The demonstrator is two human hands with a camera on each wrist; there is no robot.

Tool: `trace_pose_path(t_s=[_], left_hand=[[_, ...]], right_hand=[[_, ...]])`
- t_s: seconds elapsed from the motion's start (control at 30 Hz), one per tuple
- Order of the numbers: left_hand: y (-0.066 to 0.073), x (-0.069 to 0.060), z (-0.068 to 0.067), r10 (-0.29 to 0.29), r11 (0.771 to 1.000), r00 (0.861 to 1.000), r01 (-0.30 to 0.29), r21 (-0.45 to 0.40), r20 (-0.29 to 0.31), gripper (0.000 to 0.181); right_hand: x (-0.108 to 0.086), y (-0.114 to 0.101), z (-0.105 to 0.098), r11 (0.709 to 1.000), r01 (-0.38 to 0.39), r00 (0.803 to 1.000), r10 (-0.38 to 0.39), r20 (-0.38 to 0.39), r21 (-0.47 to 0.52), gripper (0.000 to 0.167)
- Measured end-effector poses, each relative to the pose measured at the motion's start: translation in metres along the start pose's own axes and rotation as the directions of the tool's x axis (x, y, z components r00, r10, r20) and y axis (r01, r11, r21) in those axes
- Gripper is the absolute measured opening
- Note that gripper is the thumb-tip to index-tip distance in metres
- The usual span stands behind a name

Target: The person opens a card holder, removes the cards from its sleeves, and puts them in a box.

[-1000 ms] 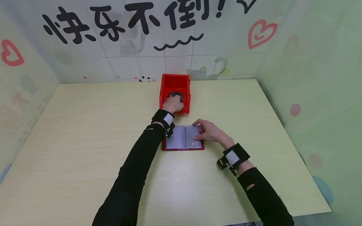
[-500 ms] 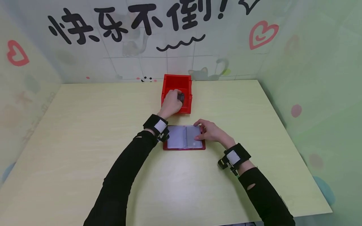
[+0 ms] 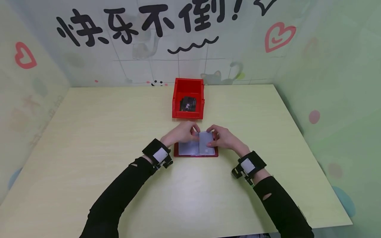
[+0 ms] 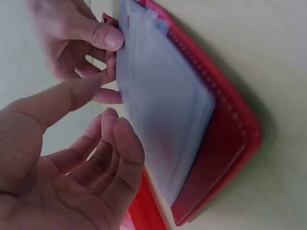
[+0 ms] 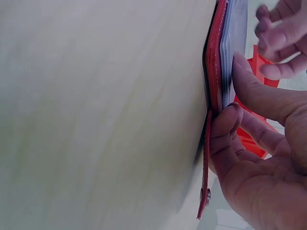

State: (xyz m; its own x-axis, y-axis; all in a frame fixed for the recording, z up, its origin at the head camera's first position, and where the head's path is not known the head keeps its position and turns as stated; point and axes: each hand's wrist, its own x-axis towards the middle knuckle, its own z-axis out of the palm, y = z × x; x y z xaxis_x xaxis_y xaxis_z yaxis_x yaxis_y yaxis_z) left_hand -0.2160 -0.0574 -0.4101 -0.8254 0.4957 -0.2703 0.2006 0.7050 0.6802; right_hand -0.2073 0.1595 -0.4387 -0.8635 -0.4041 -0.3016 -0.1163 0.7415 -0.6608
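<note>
A small red card holder (image 3: 187, 150) lies spread on the table, its clear plastic sleeves (image 4: 158, 91) facing up. At its right side my right hand (image 3: 224, 138) pinches the sleeves and edge, the thumb (image 5: 254, 91) on top and fingers underneath. Over the far left part of the card holder hovers my left hand (image 3: 181, 132). Its fingers are loosely bent, and nothing shows between them in the left wrist view. Several black cards (image 3: 189, 104), the top one marked "Vip", lie in the red bin (image 3: 188, 115) behind the card holder.
The pale wooden table (image 3: 119, 132) carries the bin and card holder. Printed walls rise behind it and at both sides. A strap with a snap button (image 5: 205, 196) hangs off the card holder's right edge.
My left hand has left the bin and come back toward me, over the card holder. The black cards it was touching now lie uncovered in the bin. My right hand keeps its hold.
</note>
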Motion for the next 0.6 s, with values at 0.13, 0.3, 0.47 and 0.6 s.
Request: trace_pose_path(t_s=[0.13,0.3,0.47,0.6], left_hand=[[-0.004,-0.004,0.011,-0.037,0.999,0.998,0.036,0.024,0.058,0.054],[-0.008,-0.005,0.020,-0.047,0.996,0.999,0.045,0.072,0.022,0.080],[-0.012,-0.005,0.024,-0.050,0.995,0.999,0.049,0.086,0.002,0.088],[-0.016,-0.004,0.025,-0.046,0.997,0.999,0.045,0.057,0.006,0.083]], right_hand=[[0.000,0.002,0.000,1.000,-0.007,1.000,0.007,-0.006,0.016,0.055],[0.000,0.006,0.000,0.999,-0.004,1.000,0.005,-0.017,0.043,0.054],[0.001,0.008,0.001,0.996,-0.009,1.000,0.012,-0.026,0.092,0.053],[0.000,0.008,0.000,0.988,-0.026,0.999,0.031,-0.031,0.150,0.044]])
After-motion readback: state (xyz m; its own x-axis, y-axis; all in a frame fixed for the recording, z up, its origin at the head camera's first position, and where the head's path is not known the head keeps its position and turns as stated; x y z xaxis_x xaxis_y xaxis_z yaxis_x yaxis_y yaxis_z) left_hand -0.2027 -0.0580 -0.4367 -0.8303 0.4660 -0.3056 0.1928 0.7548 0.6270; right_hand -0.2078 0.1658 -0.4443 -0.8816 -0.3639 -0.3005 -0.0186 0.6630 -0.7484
